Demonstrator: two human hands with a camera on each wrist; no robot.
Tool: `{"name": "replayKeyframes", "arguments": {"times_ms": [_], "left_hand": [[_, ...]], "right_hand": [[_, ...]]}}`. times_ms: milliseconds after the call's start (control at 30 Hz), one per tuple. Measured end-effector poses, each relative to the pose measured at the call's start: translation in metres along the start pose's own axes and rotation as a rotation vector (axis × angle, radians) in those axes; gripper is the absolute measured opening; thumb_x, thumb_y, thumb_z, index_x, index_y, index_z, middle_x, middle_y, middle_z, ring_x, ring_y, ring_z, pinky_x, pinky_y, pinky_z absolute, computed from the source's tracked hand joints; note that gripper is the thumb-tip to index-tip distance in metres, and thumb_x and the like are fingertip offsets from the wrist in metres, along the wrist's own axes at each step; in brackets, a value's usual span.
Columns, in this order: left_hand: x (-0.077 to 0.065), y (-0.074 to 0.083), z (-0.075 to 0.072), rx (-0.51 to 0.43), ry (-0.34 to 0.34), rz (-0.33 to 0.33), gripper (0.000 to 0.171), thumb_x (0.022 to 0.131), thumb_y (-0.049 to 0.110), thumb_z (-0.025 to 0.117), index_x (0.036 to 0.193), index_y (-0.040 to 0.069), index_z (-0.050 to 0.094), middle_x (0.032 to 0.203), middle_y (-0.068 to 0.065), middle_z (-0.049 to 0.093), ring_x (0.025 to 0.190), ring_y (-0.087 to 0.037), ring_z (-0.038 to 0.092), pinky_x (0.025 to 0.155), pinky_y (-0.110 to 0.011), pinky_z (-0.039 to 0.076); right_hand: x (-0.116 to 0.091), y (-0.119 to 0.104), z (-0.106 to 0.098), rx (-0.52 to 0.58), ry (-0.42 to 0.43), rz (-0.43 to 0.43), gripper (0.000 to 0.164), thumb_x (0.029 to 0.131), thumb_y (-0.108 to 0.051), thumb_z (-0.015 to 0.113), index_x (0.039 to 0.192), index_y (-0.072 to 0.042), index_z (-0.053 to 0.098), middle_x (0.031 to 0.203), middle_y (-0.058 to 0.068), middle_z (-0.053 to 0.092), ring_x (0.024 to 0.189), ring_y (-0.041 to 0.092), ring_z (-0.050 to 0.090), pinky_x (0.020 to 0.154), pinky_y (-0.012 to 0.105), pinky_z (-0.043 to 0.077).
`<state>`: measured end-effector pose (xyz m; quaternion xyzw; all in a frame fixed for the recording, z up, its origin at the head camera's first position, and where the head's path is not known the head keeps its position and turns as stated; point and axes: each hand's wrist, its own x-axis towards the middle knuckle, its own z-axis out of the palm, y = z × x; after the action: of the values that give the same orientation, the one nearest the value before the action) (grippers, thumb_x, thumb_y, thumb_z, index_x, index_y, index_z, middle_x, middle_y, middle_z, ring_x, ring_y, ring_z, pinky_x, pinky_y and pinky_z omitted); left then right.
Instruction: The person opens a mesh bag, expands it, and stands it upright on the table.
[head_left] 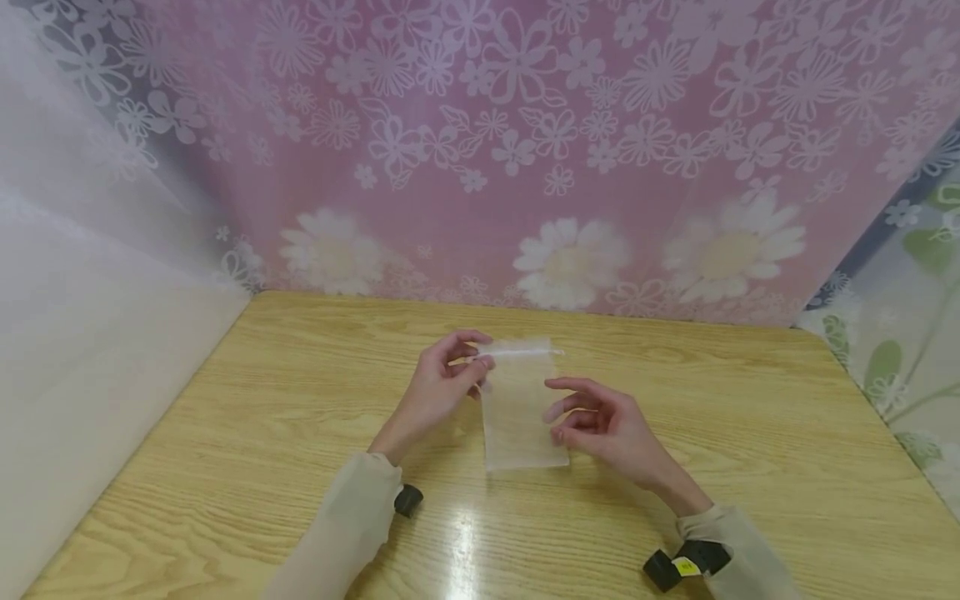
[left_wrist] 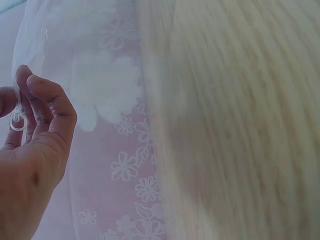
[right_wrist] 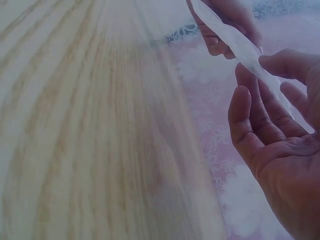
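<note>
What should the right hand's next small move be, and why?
Probably move the right hand up to the small drawstring loop at the upper right of the sheer pouch: the left hand pinches near the upper left, while the right sits lower, at the right edge.

We see a sheer, fine-meshed cloth pouch [head_left: 521, 417] at the frame's centre, a smooth, wood-grained surface [head_left: 262, 400] glossy at lower centre, satiny floral sheeting [head_left: 450, 208] across the top, matt cloth sleeves [head_left: 341, 517] below
</note>
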<state>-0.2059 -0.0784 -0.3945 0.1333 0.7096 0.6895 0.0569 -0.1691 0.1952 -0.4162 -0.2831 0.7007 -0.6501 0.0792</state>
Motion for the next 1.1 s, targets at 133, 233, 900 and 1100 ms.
{"name": "replayKeyframes", "arguments": {"times_ms": [133, 233, 900, 1100], "left_hand": [[0.0008, 0.0004, -0.0015, 0.002, -0.001, -0.022, 0.024, 0.103, 0.017, 0.063, 0.127, 0.019, 0.064, 0.108, -0.008, 0.063, 0.079, -0.017, 0.071, 0.079, -0.056, 0.06], [0.0014, 0.0006, -0.0029, 0.006, 0.0, -0.032, 0.025, 0.103, 0.018, 0.063, 0.128, 0.019, 0.063, 0.109, -0.008, 0.063, 0.079, -0.017, 0.071, 0.08, -0.057, 0.059], [0.0008, -0.0031, -0.0017, 0.018, -0.076, -0.003, 0.047, 0.102, 0.016, 0.063, 0.147, 0.023, 0.049, 0.109, -0.006, 0.062, 0.081, -0.014, 0.069, 0.077, -0.048, 0.061], [-0.0029, -0.0065, 0.0021, 0.062, -0.152, -0.053, 0.041, 0.104, 0.015, 0.06, 0.144, 0.019, 0.052, 0.118, -0.013, 0.067, 0.088, -0.015, 0.07, 0.08, -0.048, 0.061]], "right_hand": [[-0.0019, 0.0014, 0.0009, -0.004, -0.007, 0.013, 0.054, 0.091, 0.01, 0.068, 0.141, 0.009, 0.049, 0.105, 0.006, 0.072, 0.089, 0.021, 0.075, 0.075, 0.033, 0.063], [-0.0024, 0.001, 0.0016, -0.018, 0.0, 0.032, 0.052, 0.092, 0.009, 0.068, 0.14, 0.011, 0.049, 0.103, 0.004, 0.072, 0.088, 0.018, 0.075, 0.074, 0.032, 0.063], [0.0009, 0.0023, 0.0054, -0.116, 0.134, 0.106, 0.038, 0.091, 0.006, 0.07, 0.128, 0.008, 0.063, 0.094, -0.006, 0.072, 0.081, 0.006, 0.072, 0.071, 0.025, 0.061], [0.0019, 0.0008, 0.0051, -0.139, 0.178, 0.151, 0.035, 0.092, 0.004, 0.07, 0.127, 0.006, 0.066, 0.093, -0.008, 0.072, 0.08, 0.007, 0.074, 0.07, 0.025, 0.061]]}}
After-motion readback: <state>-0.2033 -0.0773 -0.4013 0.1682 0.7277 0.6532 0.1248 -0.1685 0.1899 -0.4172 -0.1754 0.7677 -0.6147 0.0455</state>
